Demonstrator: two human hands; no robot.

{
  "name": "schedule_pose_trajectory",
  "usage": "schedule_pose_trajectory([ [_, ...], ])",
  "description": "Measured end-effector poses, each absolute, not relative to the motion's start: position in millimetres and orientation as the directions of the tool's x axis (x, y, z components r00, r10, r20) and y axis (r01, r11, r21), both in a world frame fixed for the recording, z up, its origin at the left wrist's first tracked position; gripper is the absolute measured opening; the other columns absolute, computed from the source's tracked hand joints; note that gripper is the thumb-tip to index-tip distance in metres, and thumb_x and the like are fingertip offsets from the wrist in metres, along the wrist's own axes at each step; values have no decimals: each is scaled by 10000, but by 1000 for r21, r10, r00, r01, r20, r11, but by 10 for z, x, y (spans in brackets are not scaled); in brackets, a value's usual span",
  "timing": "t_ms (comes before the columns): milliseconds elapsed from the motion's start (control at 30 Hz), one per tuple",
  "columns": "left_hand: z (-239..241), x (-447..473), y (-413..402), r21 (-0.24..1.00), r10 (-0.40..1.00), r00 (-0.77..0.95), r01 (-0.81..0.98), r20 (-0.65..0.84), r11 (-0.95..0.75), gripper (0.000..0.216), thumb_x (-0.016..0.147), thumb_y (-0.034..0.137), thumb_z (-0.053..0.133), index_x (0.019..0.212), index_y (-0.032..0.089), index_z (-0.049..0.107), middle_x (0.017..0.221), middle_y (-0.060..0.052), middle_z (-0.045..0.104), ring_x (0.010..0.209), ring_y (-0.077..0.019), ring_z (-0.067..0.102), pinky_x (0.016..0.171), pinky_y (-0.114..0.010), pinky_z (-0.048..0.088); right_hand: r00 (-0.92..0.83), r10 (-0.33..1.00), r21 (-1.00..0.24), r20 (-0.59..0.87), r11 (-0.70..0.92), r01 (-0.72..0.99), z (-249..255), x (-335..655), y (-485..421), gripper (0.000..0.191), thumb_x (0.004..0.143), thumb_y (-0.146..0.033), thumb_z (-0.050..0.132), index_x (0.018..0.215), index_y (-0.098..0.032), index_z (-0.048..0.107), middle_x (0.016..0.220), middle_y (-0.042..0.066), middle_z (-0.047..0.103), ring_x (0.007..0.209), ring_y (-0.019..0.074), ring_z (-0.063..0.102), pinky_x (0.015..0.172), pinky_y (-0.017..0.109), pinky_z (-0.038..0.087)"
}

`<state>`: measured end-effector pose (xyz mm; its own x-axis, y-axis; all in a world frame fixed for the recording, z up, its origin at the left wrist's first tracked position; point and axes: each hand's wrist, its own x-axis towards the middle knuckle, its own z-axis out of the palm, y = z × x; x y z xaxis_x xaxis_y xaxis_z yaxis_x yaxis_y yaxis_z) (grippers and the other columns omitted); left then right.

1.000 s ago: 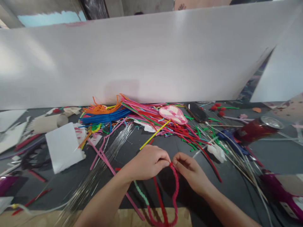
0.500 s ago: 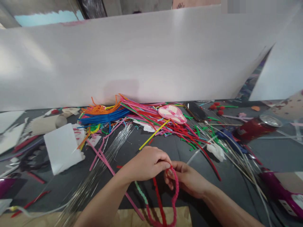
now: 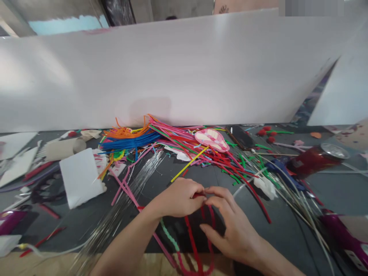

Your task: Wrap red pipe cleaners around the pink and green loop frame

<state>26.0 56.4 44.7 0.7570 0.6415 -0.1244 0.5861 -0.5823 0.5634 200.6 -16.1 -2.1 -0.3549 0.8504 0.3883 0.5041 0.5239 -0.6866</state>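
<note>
Facing us, the white board stands upright along the far side of the dark table. Against its foot we see the pile of coloured stems, with thin wires slanting toward us on the left. Two forearms reach in from the bottom edge: the left forearm slants up to the right, the right forearm up to the left, and their hands meet near the middle.

We see the back of the left hand, its fingers curled in and its thumb and forefinger drawn together in a narrow pinch on the red strand. The right hand is spread wide, its upper fingers stretched to the left hand's fingertips, its thumb low and well apart from them; we cannot tell whether those fingers touch the strand.

From the left pinch the strand loops down behind the right thumb to the bottom edge, then climbs on the left into a pale green stretch near the left wrist. A red stem runs down inside the loop. The yellow stem ends just beside the left knuckles.
</note>
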Motion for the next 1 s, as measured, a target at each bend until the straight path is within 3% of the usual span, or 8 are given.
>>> schedule_pose_trajectory([
  [167, 432, 263, 567, 603, 659, 737, 597, -151, -529, 211, 823, 236, 460, 680, 168, 599, 626, -2, 597, 620, -126, 535, 579, -215, 339, -359, 811, -584, 462, 582, 566, -70, 1946, -164, 243, 754, -126, 591, 974, -193, 513, 1142, 120, 502, 1068, 240, 492, 877, 391, 471],
  [300, 440, 244, 587, 675, 648, 740, 572, -179, -467, 178, 810, 204, 470, 777, 187, 645, 723, 4, 657, 711, -131, 569, 653, -214, 368, -380, 710, -483, 593, 691, 537, -65, 1984, -135, 144, 776, -90, 590, 866, -202, 572, 1040, 78, 579, 983, 218, 529, 842, 377, 475],
  [433, 443, 229, 604, 687, 640, 741, 573, -203, -446, 186, 821, 240, 483, 809, 186, 661, 739, 1, 665, 711, -133, 565, 684, -221, 383, -319, 732, -555, 602, 671, 492, -2, 2051, -111, 142, 784, -78, 568, 846, -206, 580, 923, 62, 632, 886, 189, 581, 784, 333, 489],
  [667, 456, 234, 600, 684, 643, 751, 549, -151, -480, 149, 807, 213, 520, 755, 189, 658, 699, 19, 653, 690, -120, 559, 696, -220, 369, -183, 946, -850, 267, 321, 417, -54, 2071, -80, 98, 881, -230, 477, 813, -221, 547, 835, 44, 651, 779, 165, 618, 703, 265, 473],
  [800, 471, 242, 593, 682, 634, 768, 512, -90, -522, 152, 813, 186, 517, 734, 181, 646, 704, 24, 648, 699, -111, 557, 697, -214, 362, -108, 994, -985, 30, 48, 167, -106, 2025, -31, 217, 872, -368, 511, 738, -199, 523, 695, 7, 576, 644, 134, 552, 602, 235, 442],
  [900, 491, 252, 586, 684, 638, 768, 497, -61, -534, 148, 818, 177, 517, 744, 179, 645, 712, 19, 648, 711, -113, 557, 695, -213, 363, -175, 966, -966, -191, -216, -141, -132, 1989, 5, 294, 801, -439, 609, 704, -184, 500, 606, -33, 513, 557, 102, 499, 550, 219, 422],
  [1000, 520, 262, 574, 680, 646, 762, 499, -49, -537, 153, 827, 180, 516, 748, 179, 648, 714, 12, 649, 725, -121, 562, 693, -218, 366, -370, 860, -799, -350, -481, -361, -177, 1957, 6, 316, 728, -424, 701, 731, -163, 522, 654, -17, 571, 563, 96, 540, 542, 213, 432],
])
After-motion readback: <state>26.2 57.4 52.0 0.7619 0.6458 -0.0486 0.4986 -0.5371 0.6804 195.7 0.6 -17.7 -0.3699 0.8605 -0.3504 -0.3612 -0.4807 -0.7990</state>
